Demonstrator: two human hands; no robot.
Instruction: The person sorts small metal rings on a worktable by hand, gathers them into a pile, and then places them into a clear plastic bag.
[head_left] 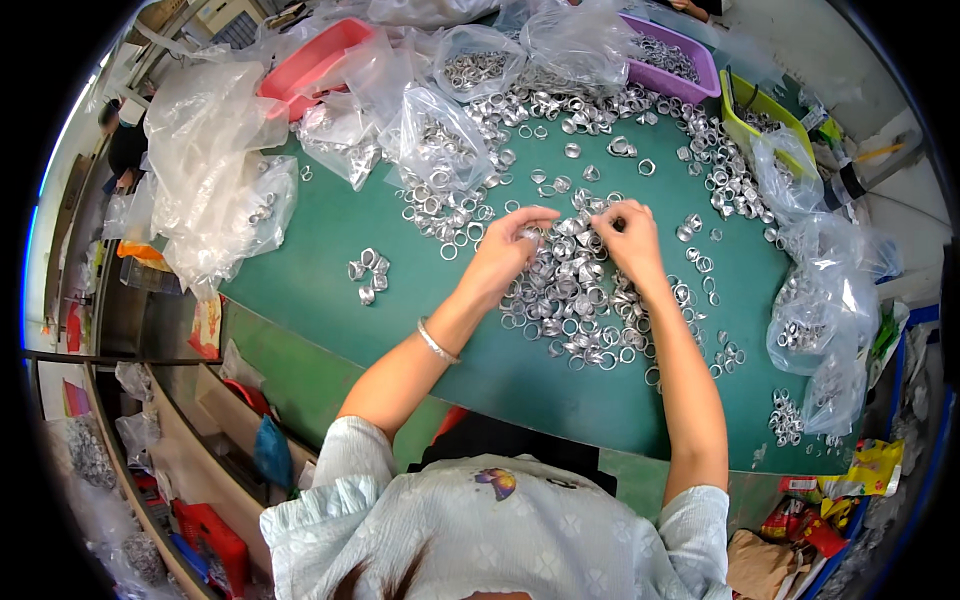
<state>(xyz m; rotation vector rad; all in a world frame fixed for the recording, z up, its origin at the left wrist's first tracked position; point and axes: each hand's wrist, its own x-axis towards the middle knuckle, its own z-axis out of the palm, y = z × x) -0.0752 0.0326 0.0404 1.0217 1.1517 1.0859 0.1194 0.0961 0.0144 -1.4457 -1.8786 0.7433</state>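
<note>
Silver-coloured metal rings (575, 265) lie in a dense heap on a green tabletop (330, 310) between my hands. At the heap's upper left edge is my left hand (508, 248), its forefinger stretched over the rings and its thumb apart from it. Silver rings show in that gap; whether any rests in the hand is unclear. My right hand (632, 240) is at the heap's upper right, fingers curled inward and pressed together. What its fingertips hold, if anything, is hidden. A small cluster of rings (369, 275) lies apart to the left.
Clear plastic bags of rings (437, 140) spread along the far side. A red bin (318, 62), a purple bin (690, 85) and a yellow-green bin (765, 125) stand at the far edge. More bagged rings (815, 300) lie along the right edge. Wooden shelving (170, 440) stands at left.
</note>
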